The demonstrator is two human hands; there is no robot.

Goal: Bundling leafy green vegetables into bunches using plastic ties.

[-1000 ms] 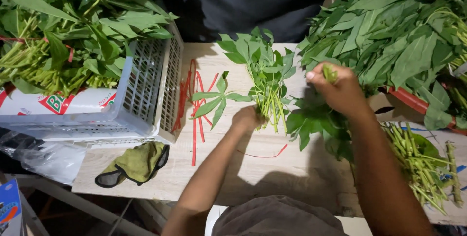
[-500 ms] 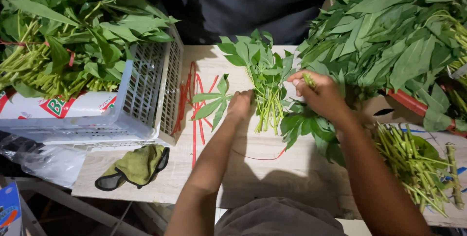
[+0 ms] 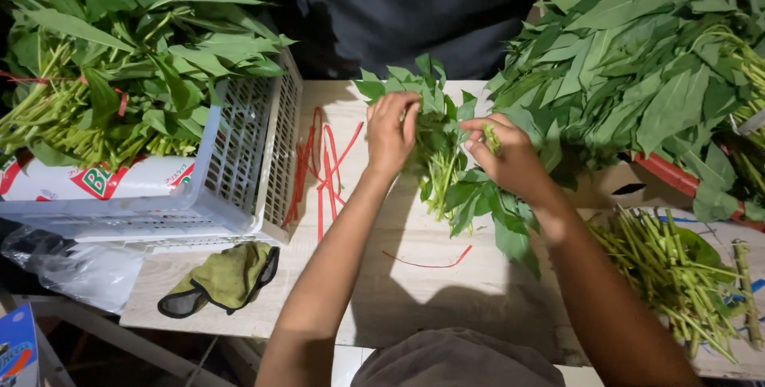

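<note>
Your left hand point(image 3: 390, 133) is curled around the upper part of a small bunch of leafy green stems point(image 3: 440, 156), fingers closed on its left side with the leaves fanning out above your knuckles. Your right hand point(image 3: 504, 156) meets the same bunch from the other side, with its fingers pinched together on a short green stem piece point(image 3: 492, 140) held right against the leaves. The bunch lies on the pale wooden tabletop point(image 3: 414, 291), near its far edge, with its cut stem ends pointing toward you and a few loose leaves spilling out below your right wrist.

Just left of your left hand, a loose cluster of thin red ties point(image 3: 323, 168) lies on the wood, and a single red tie point(image 3: 430, 261) curls on the board between your forearms. Further left stands a white slatted plastic crate point(image 3: 247, 172), heaped with long-leaved greens point(image 3: 119, 60) bundled by red bands; it sits on the table's left end. In front of the crate, near the table's edge, lies a crumpled olive-green cloth with a black rim point(image 3: 223, 275).

To your right, a large heap of broad-leaved green stalks point(image 3: 637, 84) fills the far right corner, just beside your right hand. Nearer to you on that side, a pile of bare pale-green stems point(image 3: 677, 275) lies across the tabletop, well apart from the bunch.
</note>
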